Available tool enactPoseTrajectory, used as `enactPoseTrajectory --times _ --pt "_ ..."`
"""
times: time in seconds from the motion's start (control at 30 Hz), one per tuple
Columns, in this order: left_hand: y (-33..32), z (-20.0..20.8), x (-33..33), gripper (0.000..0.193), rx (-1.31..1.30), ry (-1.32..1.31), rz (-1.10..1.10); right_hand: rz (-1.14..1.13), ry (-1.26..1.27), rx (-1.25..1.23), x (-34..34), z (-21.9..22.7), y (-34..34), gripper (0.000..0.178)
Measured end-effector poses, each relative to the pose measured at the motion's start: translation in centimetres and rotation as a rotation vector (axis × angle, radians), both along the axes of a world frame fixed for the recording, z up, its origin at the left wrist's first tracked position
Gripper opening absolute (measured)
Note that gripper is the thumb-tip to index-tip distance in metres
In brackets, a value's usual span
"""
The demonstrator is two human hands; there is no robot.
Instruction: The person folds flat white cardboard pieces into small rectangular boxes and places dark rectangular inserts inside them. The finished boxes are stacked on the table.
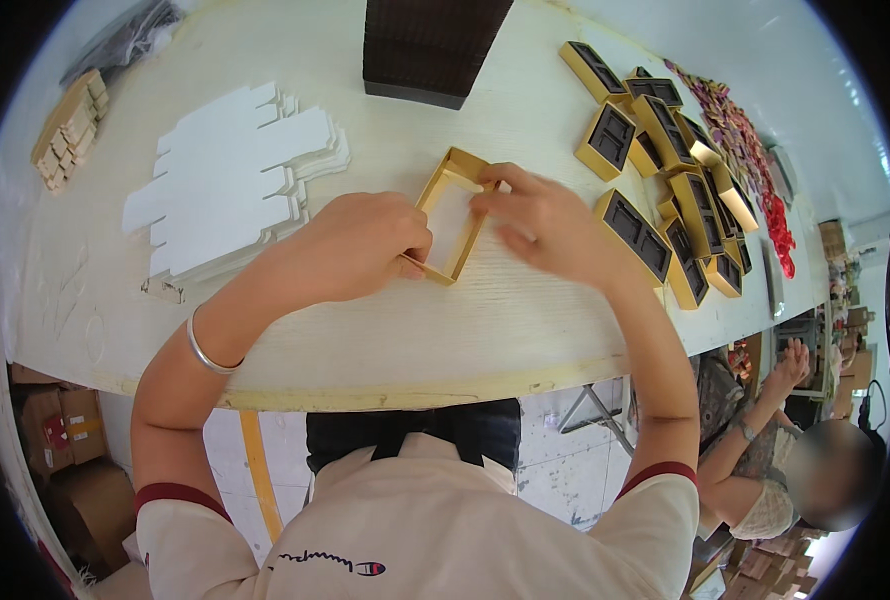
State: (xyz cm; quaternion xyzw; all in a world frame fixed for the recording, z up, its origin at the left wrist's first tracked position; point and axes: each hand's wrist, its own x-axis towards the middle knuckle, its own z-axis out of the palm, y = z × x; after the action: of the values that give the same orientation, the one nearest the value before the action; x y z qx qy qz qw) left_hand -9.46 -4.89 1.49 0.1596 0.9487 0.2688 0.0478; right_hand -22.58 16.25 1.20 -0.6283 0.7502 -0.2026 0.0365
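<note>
Pale tbl (445,345), wht card stack (225,180), blk stack (430,50), gold boxes (633,235) w/ blk inserts

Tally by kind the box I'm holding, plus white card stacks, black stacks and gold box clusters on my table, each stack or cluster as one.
Open gold box: 1
White card stack: 1
Black stack: 1
Cluster of gold boxes with black inserts: 1
Total: 4

I counted one left hand (360,245), one right hand (560,230), one open gold box (471,240), one white stack (225,185), one black stack (430,50) — over ten black-lined boxes (605,140).
</note>
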Motion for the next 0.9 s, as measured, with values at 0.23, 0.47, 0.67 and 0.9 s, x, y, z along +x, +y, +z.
enactPoseTrajectory --times 0.23,0.47,0.67,0.9 --pt "0.6 0.1 0.5 0.041 -0.161 0.148 -0.020 0.013 0.204 0.330 -0.7 1.9 -1.6 0.031" --pt "0.9 -0.8 0.5 0.043 -0.158 0.218 -0.025 -0.293 0.021 0.116 -2.4 1.9 -4.2 0.019" --pt "1.0 -0.8 0.5 0.039 -0.161 0.243 -0.037 -0.387 -0.002 0.399 -1.7 0.5 -6.0 0.014" --pt "0.9 -1.0 0.7 0.033 -0.194 0.298 -0.025 -0.341 -0.298 0.391 -2.1 1.8 -4.2 0.014"
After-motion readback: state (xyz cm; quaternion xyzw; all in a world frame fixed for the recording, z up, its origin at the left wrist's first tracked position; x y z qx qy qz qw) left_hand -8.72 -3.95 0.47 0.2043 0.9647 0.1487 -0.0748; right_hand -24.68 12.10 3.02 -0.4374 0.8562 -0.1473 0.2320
